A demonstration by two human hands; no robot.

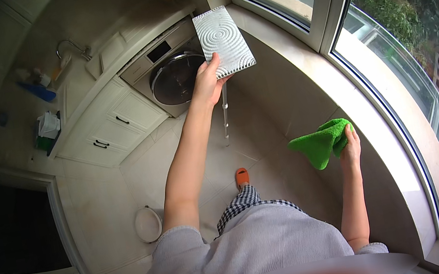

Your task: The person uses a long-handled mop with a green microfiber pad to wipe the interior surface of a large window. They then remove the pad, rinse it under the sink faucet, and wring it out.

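Note:
My left hand (210, 79) is stretched out forward and grips the near edge of a flat rectangular silvery-white panel (224, 39) with a raised pattern of concentric rings; the thumb lies on its top face. Beneath that hand, a thin metal pole (225, 114) runs down towards the floor; whether it joins the panel is hidden. Off to the right, my right hand (350, 147) holds a bright green fluffy cloth (321, 143) by one side, and the rest of the cloth hangs loose beside the low wall under the window.
A front-loading washing machine (178, 78) stands under the counter beside white cabinets (124, 118). The window sill (298, 57) curves along the right below a framed window. A white bucket (148, 225) is on the tiled floor at the left. A faucet (74, 48) rises from the counter.

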